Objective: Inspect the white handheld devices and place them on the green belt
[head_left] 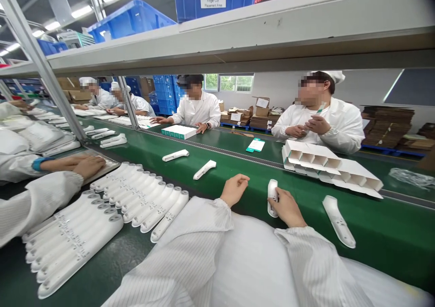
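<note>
"Starting left, what do I have?"

"I see packed rows of white devices [142,198] near left, then two loose devices [176,155] on the green belt [384,234], bent heads to the right."

"And my left hand [235,190]?"

"Fingers curled in; I cannot tell whether they enclose anything."

"Next along?"

"The white handset [272,189], over the belt, in my right hand [287,207], thumb and fingers narrowed on it. Its long axis runs near to far, almost straight; I can't tell which end is the head. Farther right, a lone device [339,223] slants, head far left, tail near right."

"Edges and room?"

"Left, bare green between my left hand and the handset. Right, open belt up to the lone device. Far right, white cartons [356,169] sit along the belt's far edge."
</note>
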The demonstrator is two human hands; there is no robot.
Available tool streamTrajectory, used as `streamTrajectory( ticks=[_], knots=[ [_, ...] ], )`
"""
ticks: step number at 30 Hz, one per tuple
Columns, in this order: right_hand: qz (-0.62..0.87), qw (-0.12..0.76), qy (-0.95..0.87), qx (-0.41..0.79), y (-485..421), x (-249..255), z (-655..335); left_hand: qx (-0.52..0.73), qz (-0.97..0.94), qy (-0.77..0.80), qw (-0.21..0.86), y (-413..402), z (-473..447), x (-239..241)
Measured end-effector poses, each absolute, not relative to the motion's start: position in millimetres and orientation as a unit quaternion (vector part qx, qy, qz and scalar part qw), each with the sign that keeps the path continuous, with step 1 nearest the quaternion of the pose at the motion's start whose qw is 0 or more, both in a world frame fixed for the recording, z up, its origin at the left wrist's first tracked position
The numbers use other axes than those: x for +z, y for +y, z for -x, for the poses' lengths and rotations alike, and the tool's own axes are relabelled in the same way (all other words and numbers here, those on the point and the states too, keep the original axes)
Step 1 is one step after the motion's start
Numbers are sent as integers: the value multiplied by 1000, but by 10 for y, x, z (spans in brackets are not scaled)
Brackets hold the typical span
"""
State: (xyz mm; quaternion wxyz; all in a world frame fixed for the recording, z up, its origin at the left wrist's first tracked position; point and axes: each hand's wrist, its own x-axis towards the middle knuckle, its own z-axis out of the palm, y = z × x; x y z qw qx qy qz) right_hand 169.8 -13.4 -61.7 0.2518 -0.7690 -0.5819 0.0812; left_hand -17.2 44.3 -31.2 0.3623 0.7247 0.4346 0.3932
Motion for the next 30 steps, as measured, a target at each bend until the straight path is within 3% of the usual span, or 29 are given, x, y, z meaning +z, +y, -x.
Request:
streamTrajectory(
  ticks=[4, 6, 10, 15, 22, 30],
  knots=[
    [769, 289, -570, 11, -199, -553, -1650, 415, -724, 539, 115, 621, 516, -197],
    [751, 321, -577, -14, -226, -515, -1607, 405, -672, 615, 79, 707, 715, -160],
    [687, 378, -621, -8, -243, -482, -1515, 347, -572, 700, 251, 833, 946, -175],
    [639, 416, -645, 50, -226, -489, -1463, 318, -564, 642, 411, 851, 796, -246],
    [619, 456, -634, 82, -213, -436, -1444, 344, -435, 336, 761, 528, 432, -167],
    [595, 540, -574, 157, -204, -382, -1399, 290, -466, 197, 812, 254, 266, -66]
  ],
)
